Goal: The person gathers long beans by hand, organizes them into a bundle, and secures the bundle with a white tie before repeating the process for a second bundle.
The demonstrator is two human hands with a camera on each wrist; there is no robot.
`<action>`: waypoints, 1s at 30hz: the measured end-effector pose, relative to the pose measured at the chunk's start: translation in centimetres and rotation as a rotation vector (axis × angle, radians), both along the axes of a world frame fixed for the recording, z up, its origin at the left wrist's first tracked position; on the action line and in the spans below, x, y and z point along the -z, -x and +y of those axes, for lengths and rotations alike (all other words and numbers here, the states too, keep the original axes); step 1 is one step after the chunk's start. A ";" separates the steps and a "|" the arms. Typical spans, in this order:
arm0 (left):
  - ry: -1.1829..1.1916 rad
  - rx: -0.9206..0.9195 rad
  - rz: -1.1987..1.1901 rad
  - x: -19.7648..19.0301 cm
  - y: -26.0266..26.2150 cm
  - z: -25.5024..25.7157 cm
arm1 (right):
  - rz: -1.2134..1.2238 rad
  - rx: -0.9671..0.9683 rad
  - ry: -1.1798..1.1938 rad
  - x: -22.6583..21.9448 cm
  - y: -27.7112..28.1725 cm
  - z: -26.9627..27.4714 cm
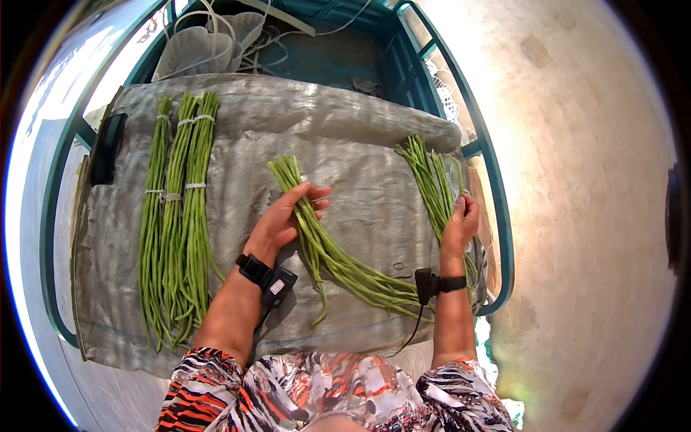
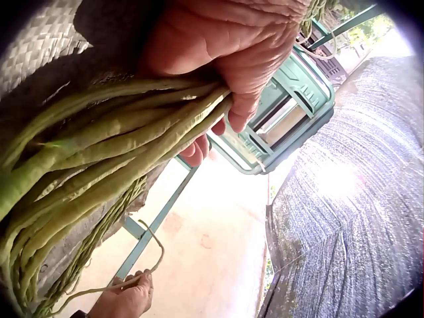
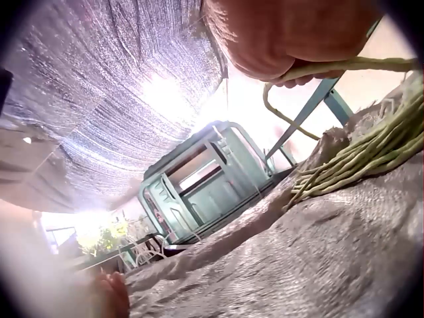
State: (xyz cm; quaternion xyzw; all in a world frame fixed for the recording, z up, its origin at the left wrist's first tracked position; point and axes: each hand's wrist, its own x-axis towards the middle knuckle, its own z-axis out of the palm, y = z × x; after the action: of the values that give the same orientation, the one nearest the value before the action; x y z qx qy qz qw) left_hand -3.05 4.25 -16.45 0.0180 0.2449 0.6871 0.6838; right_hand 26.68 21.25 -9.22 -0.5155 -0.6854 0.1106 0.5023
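My left hand (image 1: 277,216) grips a loose bunch of green long beans (image 1: 327,252) near its upper end, thumb on one side and fingers round the other. The bunch's tails curve over the sheet toward my right forearm. At the right, my right hand (image 1: 461,225) pinches a single long bean (image 3: 358,65), whose end bends down past the fingers. Beside that hand lies a smaller pile of loose long beans (image 1: 425,180). On the left, three bundles of long beans (image 1: 173,223) lie side by side, bound with pale ties.
A grey woven sheet (image 1: 245,165) lies under the beans. Green metal rails (image 1: 497,216) run along both sides. A dark phone-like object (image 1: 109,147) lies at the left edge. Behind the sheet, a green cargo bed (image 1: 327,61) holds white bags (image 1: 194,54) and pale straps.
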 end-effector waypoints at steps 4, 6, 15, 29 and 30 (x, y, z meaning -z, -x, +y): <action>-0.028 0.014 -0.022 -0.5 0.0 0.0 | 0.146 -0.202 0.239 -1.7 5.9 -6.7; -0.053 0.018 -0.011 -0.5 0.0 0.0 | 0.114 -0.389 0.327 -0.3 8.0 -9.8; -0.029 -0.034 -0.031 -0.8 -0.3 -0.3 | -0.199 -0.602 0.475 2.0 10.2 -15.3; -0.085 -0.050 -0.026 -1.6 -0.1 -0.7 | -0.317 -0.533 0.429 1.6 10.2 -16.8; -0.097 -0.048 -0.034 -1.5 -0.1 -0.7 | -0.327 -0.533 0.423 1.6 10.1 -16.8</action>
State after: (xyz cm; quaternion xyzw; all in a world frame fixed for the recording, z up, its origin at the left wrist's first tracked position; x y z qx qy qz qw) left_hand -2.93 3.58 -14.95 0.0337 0.2000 0.7145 0.6696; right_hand 16.58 4.44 -10.86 -0.4224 -0.8286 0.2926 0.2221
